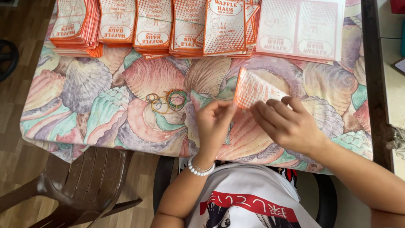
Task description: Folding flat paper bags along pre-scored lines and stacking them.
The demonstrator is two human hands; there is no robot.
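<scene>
My left hand (214, 124) pinches the lower left corner of an orange-and-white printed paper sheet (253, 86), which is partly folded over the table. My right hand (284, 122) lies on the sheet's lower right part with fingers curled over it. A white bead bracelet (199, 169) circles my left wrist. Both hands are near the table's front edge, above a cloth with a seashell pattern (105, 109).
Several stacks of folded orange-and-white paper pieces (152, 25) line the table's far edge, with flat unfolded sheets (301, 29) at the right. A small heap of coloured rubber bands (168, 100) lies left of my hands. A brown plastic chair (88, 177) stands at the lower left.
</scene>
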